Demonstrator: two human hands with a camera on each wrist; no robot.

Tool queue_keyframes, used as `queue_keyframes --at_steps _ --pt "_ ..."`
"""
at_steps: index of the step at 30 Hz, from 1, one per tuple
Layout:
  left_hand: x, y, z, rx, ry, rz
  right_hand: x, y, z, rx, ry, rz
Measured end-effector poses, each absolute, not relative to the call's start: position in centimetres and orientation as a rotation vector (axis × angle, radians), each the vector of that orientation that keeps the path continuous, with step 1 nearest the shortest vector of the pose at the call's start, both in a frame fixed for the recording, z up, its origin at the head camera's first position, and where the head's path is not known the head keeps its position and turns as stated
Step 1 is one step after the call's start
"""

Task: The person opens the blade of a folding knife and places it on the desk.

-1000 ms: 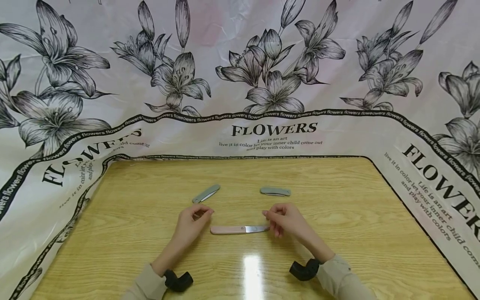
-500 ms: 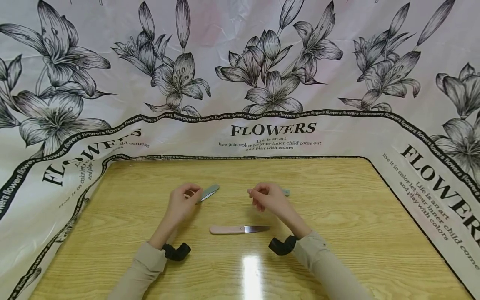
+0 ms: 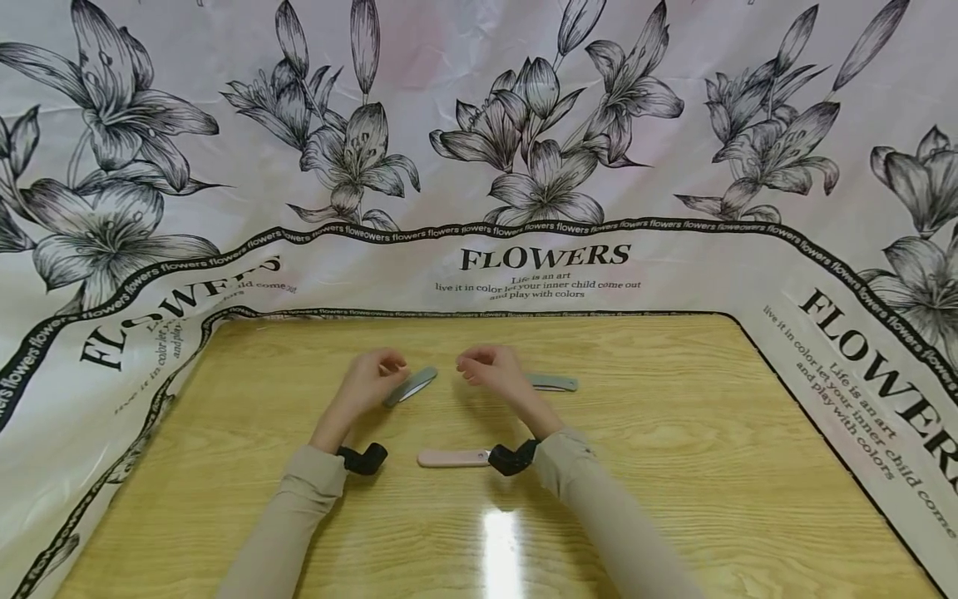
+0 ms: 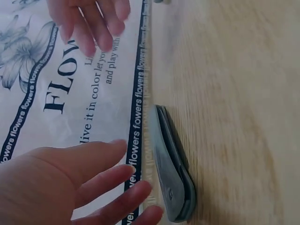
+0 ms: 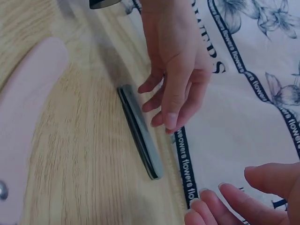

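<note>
My left hand [image 3: 367, 381] hovers just left of a grey-green folding knife [image 3: 412, 388], its loosely bent fingers holding nothing. In the left wrist view that folding knife [image 4: 171, 164] lies folded, its blade tucked in the handle, with my fingertips close beside it. My right hand [image 3: 496, 372], also holding nothing, is in the air to the right of this knife. It partly covers a second grey-green folding knife [image 3: 555, 383]. Nearer to me lies a pink-handled knife [image 3: 452, 458]; its blade is hidden behind the black wrist camera on my right arm.
Wood-grain table [image 3: 674, 466] surrounds the knives. A white cloth [image 3: 374, 274] with black flowers and lettering rises along the back and sides. Black wrist cameras, the left one [image 3: 364, 458] included, jut inward from both sleeves.
Both hands have moved away from the pink-handled knife toward the back of the table. The right hand has also shifted left, past the second folding knife. All three knives stay in place.
</note>
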State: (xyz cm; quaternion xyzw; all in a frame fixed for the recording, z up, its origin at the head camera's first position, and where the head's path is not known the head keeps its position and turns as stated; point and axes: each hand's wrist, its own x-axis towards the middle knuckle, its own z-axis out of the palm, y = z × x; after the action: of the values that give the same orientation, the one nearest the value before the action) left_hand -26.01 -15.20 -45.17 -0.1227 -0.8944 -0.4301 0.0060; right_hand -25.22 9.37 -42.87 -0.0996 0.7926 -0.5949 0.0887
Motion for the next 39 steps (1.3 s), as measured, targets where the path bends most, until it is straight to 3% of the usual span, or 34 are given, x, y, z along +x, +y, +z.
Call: queue_keyframes --at_steps 15,39 --pt "-25.7 -14.6 -44.6 -0.308 -3.036 -1.091 -27.4 5.6 -45.0 -0.262 2.459 -1.541" --pt "-24.3 -15.2 -44.1 -0.188 -3.051 -1.124 -26.5 4.3 -44.4 -0.179 2.440 -1.640"
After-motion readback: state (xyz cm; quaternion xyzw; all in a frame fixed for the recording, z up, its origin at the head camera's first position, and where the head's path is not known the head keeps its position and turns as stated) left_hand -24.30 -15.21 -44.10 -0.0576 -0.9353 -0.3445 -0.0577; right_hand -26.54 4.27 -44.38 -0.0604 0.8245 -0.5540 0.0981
